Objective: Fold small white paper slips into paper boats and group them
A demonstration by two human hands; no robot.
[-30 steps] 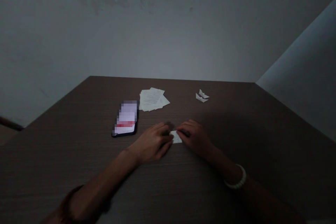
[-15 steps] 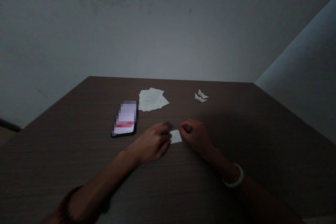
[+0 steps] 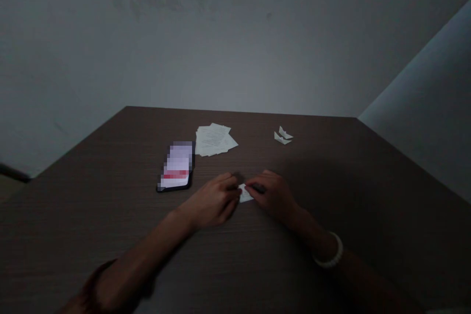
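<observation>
1. Head view: paper slip point(image 3: 245, 194) lies mid-table, between the hands, partly covered.
2. Left hand point(image 3: 213, 201) curled, fingers at slip's left edge; right hand point(image 3: 272, 194) curled over its right end. Dim light hides whether either pinches.
3. Upper left: phone point(image 3: 175, 167), sheets point(image 3: 215, 140); upper right: folded paper pieces point(image 3: 283, 136), apparently set aside on the table point(image 3: 110, 235), leaving working room.
</observation>
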